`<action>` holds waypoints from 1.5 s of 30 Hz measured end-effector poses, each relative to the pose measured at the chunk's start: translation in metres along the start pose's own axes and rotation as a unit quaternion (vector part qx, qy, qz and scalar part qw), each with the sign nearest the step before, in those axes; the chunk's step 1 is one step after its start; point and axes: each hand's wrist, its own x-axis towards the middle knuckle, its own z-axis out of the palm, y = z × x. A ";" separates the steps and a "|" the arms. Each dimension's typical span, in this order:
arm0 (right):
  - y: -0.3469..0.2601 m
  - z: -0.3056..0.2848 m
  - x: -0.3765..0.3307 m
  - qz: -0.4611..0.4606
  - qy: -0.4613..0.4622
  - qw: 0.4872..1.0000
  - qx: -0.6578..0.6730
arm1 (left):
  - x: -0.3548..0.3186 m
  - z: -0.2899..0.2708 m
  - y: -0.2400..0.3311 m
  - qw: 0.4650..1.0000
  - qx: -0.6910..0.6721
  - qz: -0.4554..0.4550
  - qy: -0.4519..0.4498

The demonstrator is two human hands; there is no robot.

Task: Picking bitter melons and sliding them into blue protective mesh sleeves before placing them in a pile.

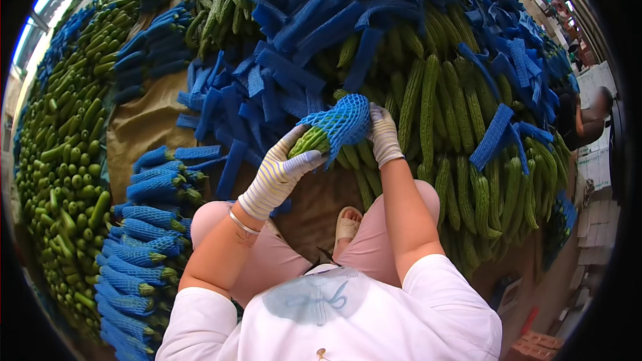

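In front of my knees, a green bitter melon [309,142] sits partly inside a blue foam net sleeve [345,122], its bumpy near-left end bare. My left hand [275,177], in a striped knit glove, is closed around that bare end, thumb below and fingers above. The gloved right hand [385,136] grips the sleeve at its right side; its fingertips are partly hidden behind the net. Stretched open over the melon, the net shows wide diamond-shaped holes.
Bare bitter melons [461,107] are heaped on the right. Loose flattened blue sleeves [294,73] lie ahead. Sleeved melons [144,251] form a row at my left, beyond them a pile of smaller green vegetables [70,180]. Another person [592,117] is at the far right.
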 end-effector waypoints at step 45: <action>-0.027 0.094 -0.107 -0.073 -0.194 0.978 0.023 | 0.018 -0.081 0.073 0.954 -0.101 0.174 0.221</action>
